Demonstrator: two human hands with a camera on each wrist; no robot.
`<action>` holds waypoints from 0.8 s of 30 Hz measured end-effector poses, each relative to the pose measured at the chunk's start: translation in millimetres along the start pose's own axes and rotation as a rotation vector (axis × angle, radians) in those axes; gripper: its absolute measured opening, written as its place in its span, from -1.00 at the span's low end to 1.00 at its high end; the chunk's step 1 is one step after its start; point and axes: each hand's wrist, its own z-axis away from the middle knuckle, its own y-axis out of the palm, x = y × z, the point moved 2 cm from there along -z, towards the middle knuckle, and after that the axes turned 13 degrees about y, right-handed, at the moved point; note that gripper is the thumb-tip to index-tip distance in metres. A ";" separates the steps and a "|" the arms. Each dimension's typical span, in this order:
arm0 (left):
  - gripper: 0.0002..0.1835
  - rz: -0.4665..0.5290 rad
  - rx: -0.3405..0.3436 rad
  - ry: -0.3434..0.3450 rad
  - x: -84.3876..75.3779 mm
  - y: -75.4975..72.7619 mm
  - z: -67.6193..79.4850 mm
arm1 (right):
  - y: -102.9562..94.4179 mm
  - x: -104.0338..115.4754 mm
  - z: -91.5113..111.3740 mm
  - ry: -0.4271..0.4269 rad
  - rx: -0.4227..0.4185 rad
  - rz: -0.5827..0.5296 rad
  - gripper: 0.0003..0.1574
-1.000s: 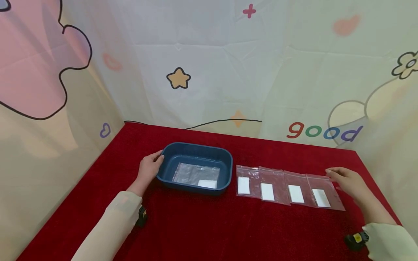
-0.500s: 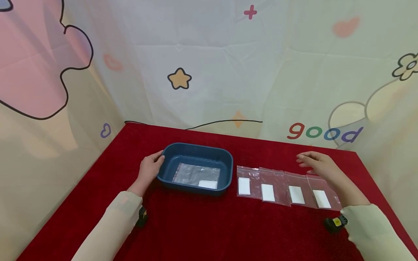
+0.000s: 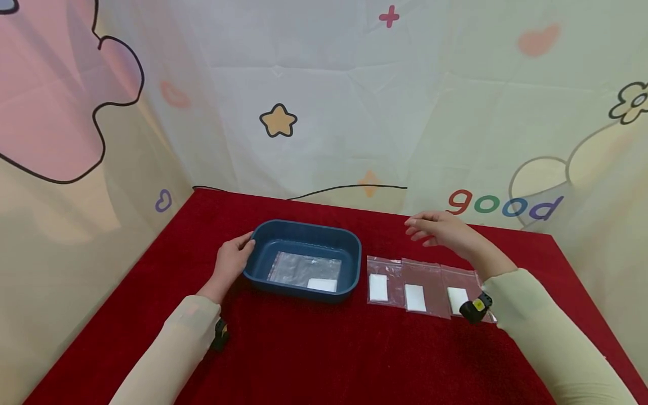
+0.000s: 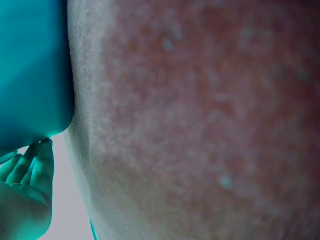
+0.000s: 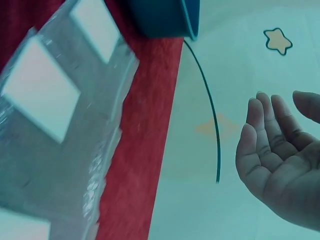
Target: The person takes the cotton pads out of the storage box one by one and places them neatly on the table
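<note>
My left hand (image 3: 232, 261) grips the left end of a dark blue rectangular tub (image 3: 309, 235), thumb at the rim. In the left wrist view, its fingertips (image 4: 45, 145) meet the tub's outer side. Inside the tub lies a clear zip bag (image 3: 296, 270) with a white rectangular piece (image 3: 322, 285). My right hand (image 3: 445, 230) is raised behind a row of similar zip bags (image 3: 425, 273), holding nothing. Its fingers are loosely bent in the right wrist view, the palm (image 5: 295, 172) bare. The right forearm hides most of the rightmost bag.
A red cloth (image 3: 324, 360) covers the table. Patterned fabric (image 3: 329, 135) hangs along the back and sides. The bags lie in an overlapping row right of the tub, each visible one holding a white piece (image 3: 378, 287).
My right hand has moved left and away from me, from the rightmost bag's top edge to above the table's back. The left hand and tub stay put.
</note>
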 end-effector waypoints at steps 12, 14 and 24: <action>-0.49 -0.006 0.010 -0.014 -0.3 -0.1 0.1 | 20.1 50.9 -28.8 -0.058 0.157 0.133 -0.45; -0.49 -0.004 0.010 -0.016 -0.1 0.5 0.4 | 23.7 58.3 -33.5 -0.071 0.176 0.152 -0.46; -0.49 -0.005 0.005 -0.016 0.6 0.6 0.0 | 43.1 90.8 -58.2 -0.017 0.260 0.230 -0.46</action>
